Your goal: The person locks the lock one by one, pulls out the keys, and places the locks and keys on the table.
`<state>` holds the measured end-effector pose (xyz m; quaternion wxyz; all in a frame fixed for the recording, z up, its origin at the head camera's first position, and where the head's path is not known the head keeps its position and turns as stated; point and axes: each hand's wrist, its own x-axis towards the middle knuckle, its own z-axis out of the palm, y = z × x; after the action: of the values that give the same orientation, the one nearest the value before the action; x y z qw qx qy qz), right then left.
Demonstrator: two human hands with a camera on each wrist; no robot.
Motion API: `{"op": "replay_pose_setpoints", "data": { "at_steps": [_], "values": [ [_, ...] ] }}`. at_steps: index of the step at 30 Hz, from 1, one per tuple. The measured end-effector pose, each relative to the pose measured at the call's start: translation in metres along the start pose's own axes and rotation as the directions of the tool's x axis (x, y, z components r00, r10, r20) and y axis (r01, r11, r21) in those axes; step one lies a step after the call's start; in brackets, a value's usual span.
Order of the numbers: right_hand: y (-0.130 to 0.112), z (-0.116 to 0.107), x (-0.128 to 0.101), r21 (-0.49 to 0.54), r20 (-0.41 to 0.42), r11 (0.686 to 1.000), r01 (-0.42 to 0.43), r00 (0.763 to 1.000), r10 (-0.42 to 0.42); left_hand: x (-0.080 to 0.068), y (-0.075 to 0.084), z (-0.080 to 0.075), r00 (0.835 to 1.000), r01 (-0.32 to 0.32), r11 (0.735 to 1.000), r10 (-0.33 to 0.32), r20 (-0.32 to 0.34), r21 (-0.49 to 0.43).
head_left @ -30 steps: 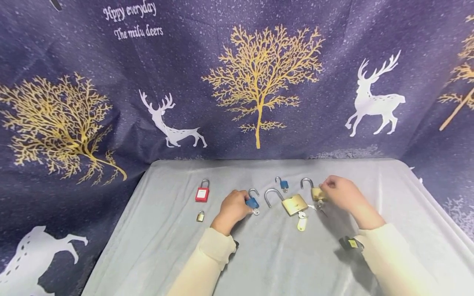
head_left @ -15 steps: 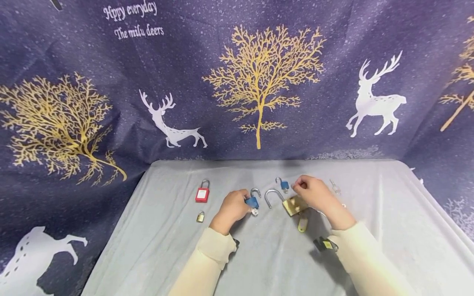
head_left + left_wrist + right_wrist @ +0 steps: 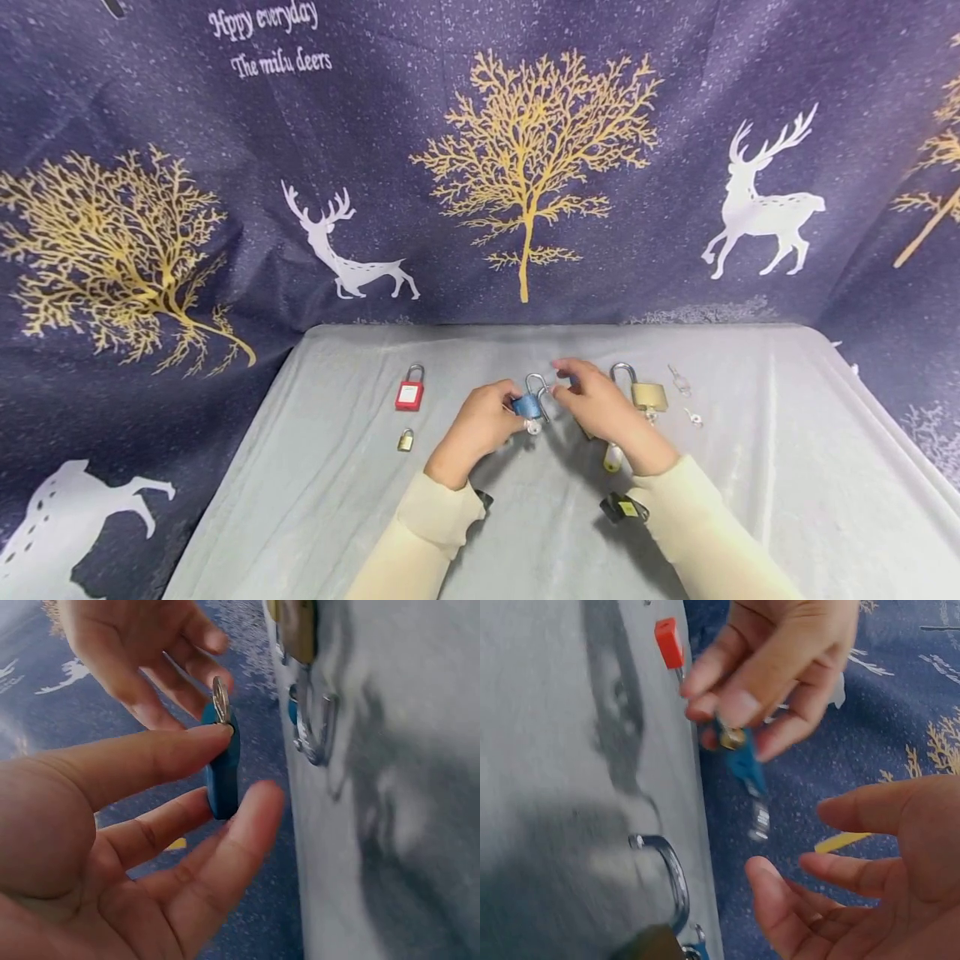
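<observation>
Head view, apparent lock-handling step: left hand (image 3: 482, 422) pinched blue padlock (image 3: 527, 407); right hand (image 3: 602, 404) hung wide near shackle (image 3: 535, 376); gripping seemed needed.

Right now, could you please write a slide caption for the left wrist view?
The left hand pinches a blue padlock with a key, the right hand, holding nothing, just beyond it.
</observation>
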<state>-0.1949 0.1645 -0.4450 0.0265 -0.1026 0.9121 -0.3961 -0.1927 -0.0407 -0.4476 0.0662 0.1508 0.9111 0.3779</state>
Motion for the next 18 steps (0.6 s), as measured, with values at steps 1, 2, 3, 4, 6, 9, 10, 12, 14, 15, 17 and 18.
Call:
{"op": "replay_pose_setpoints", "data": {
  "at_steps": [1, 2, 3, 4, 6, 9, 10, 12, 14, 15, 17, 18],
  "values": [
    [0.0, 0.002, 0.0, 0.024, 0.003, 1.0, -0.006, 1.0, 0.006, -0.001, 0.002, 0.0, 1.0, -0.004, 1.0, 0.004, 0.004, -0.012],
    [0.0, 0.004, 0.001, 0.05, 0.006, 0.999, -0.011, 1.0, 0.011, -0.002, 0.003, -0.001, 1.0, -0.011, 1.0, 0.011, 0.008, -0.024],
    [0.0, 0.005, 0.001, 0.077, 0.006, 0.997, -0.023, 1.0, 0.023, -0.002, 0.005, -0.001, 1.0, -0.017, 0.999, 0.018, 0.012, -0.038],
    [0.001, 0.007, 0.001, 0.106, 0.007, 0.994, -0.034, 0.999, 0.033, -0.003, 0.007, -0.001, 1.0, -0.02, 0.999, 0.021, 0.017, -0.048],
    [0.001, 0.009, 0.0, 0.147, 0.01, 0.988, -0.042, 0.999, 0.041, -0.004, 0.01, -0.002, 0.999, -0.027, 0.997, 0.029, 0.026, -0.066],
    [0.001, 0.011, 0.0, 0.172, 0.002, 0.984, -0.036, 0.999, 0.036, -0.006, 0.013, -0.004, 0.999, -0.034, 0.996, 0.037, 0.032, -0.084],
    [0.0, 0.011, -0.001, 0.171, -0.003, 0.985, -0.031, 0.999, 0.032, -0.006, 0.014, -0.004, 0.999, -0.034, 0.995, 0.037, 0.034, -0.09],
    [-0.001, 0.011, -0.001, 0.166, -0.015, 0.986, -0.023, 1.0, 0.026, -0.007, 0.014, -0.005, 0.998, -0.042, 0.992, 0.046, 0.036, -0.115],
    [-0.002, 0.011, -0.001, 0.166, -0.024, 0.986, -0.02, 0.999, 0.025, -0.007, 0.015, -0.007, 0.998, -0.041, 0.989, 0.048, 0.044, -0.143],
    [-0.002, 0.011, 0.0, 0.167, -0.029, 0.986, -0.018, 0.999, 0.023, -0.007, 0.015, -0.008, 0.998, -0.037, 0.987, 0.045, 0.048, -0.157],
    [-0.003, 0.011, 0.0, 0.176, -0.035, 0.984, -0.012, 0.999, 0.019, -0.006, 0.015, -0.009, 0.997, -0.036, 0.982, 0.046, 0.054, -0.188],
    [-0.003, 0.011, 0.0, 0.183, -0.037, 0.983, -0.011, 0.999, 0.018, -0.005, 0.014, -0.009, 0.997, -0.031, 0.979, 0.043, 0.058, -0.202]
  ]
}}
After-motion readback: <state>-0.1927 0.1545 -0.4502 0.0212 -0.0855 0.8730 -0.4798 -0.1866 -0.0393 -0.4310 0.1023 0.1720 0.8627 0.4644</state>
